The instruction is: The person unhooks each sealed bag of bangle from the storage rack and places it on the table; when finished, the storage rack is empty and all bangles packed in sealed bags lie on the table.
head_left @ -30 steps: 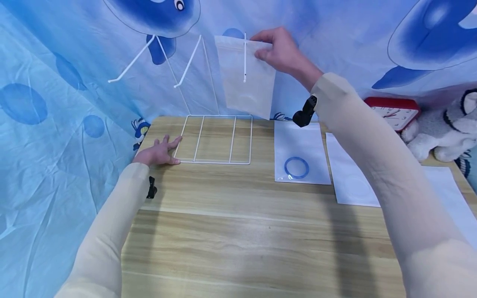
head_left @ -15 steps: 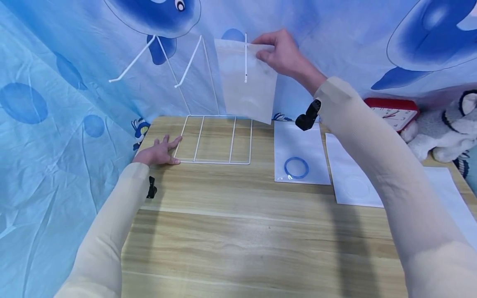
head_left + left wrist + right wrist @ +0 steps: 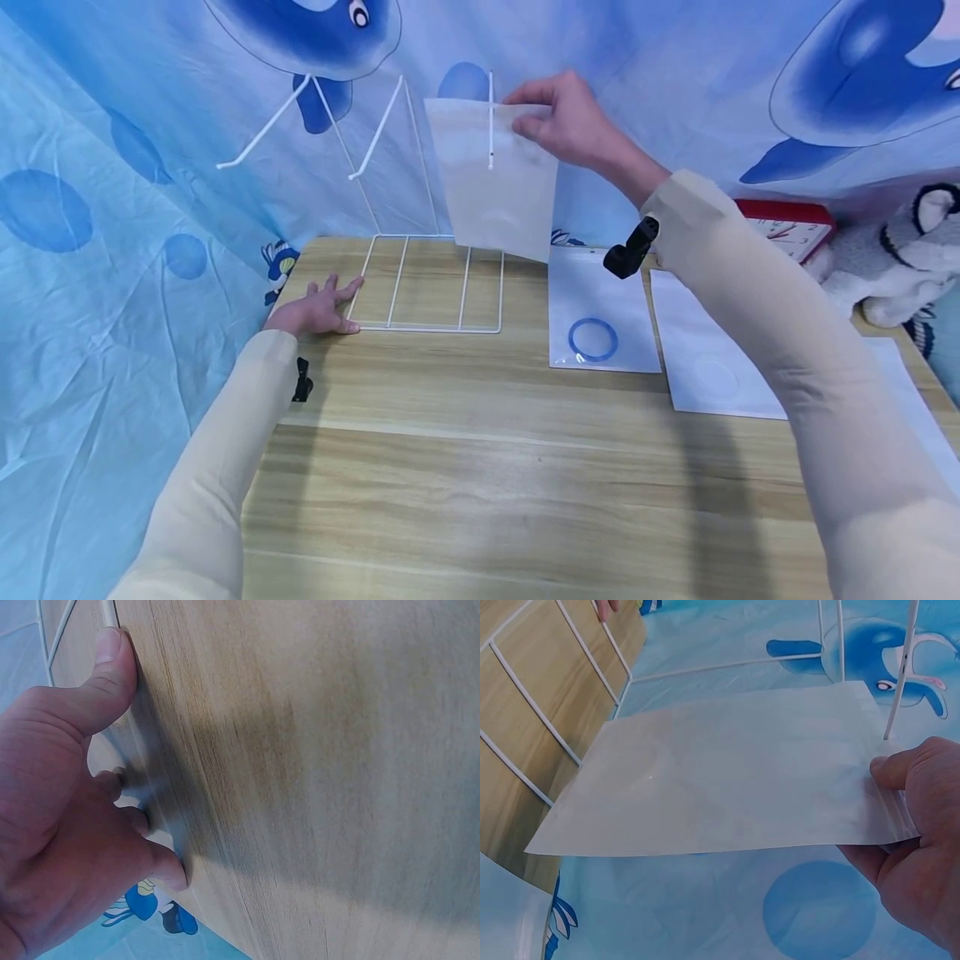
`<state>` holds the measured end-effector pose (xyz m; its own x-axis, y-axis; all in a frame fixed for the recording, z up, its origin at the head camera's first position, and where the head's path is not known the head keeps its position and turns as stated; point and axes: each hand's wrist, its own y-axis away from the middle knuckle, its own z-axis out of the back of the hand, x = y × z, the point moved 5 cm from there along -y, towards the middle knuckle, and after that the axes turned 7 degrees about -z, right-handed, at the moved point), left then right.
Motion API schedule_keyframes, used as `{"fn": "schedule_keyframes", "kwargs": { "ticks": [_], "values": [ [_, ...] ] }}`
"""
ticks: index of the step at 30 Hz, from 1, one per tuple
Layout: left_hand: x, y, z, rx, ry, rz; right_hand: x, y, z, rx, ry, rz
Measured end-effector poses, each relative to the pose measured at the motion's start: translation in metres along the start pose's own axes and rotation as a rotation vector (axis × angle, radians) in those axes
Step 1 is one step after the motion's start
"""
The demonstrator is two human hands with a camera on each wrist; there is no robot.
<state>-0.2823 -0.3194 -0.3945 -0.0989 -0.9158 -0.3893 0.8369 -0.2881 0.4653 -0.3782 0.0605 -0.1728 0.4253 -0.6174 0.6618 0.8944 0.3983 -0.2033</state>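
Observation:
A flat whitish pouch point(image 3: 495, 192) hangs upright at the right prong point(image 3: 491, 125) of a white wire rack point(image 3: 427, 330). My right hand point(image 3: 573, 121) pinches its top edge near the right corner, thumb in front. In the right wrist view the prong meets the top of the pouch point(image 3: 735, 772) beside my thumb; whether it passes through a hole I cannot tell. My left hand point(image 3: 315, 310) lies on the table with spread fingers, touching the left side of the rack's base. In the left wrist view the thumb of that hand point(image 3: 67, 772) touches a white wire.
Two more prongs point(image 3: 378, 125) stick out from the rack to the left. Right of it lies a pouch with a blue ring point(image 3: 593, 339), then more white pouches point(image 3: 701, 367). A red clock point(image 3: 787, 225) and a plush dog point(image 3: 888, 250) stand at the back right.
My right hand has moved slightly down, lowering the pouch along the right prong. The left hand has stayed on the rack's base.

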Motion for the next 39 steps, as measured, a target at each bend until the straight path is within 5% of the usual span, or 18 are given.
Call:
{"fn": "schedule_keyframes", "kwargs": {
  "ticks": [11,19,39],
  "values": [
    [0.002,0.008,-0.003,0.007,-0.001,-0.007,0.013,0.020,0.000,0.042,-0.008,0.065],
    [0.002,0.006,0.010,-0.008,0.013,0.016,0.026,0.032,0.008,0.043,0.004,0.118],
    [0.004,0.002,0.005,0.011,0.010,0.006,0.031,0.067,0.005,0.123,-0.080,0.102]
  ]
}}
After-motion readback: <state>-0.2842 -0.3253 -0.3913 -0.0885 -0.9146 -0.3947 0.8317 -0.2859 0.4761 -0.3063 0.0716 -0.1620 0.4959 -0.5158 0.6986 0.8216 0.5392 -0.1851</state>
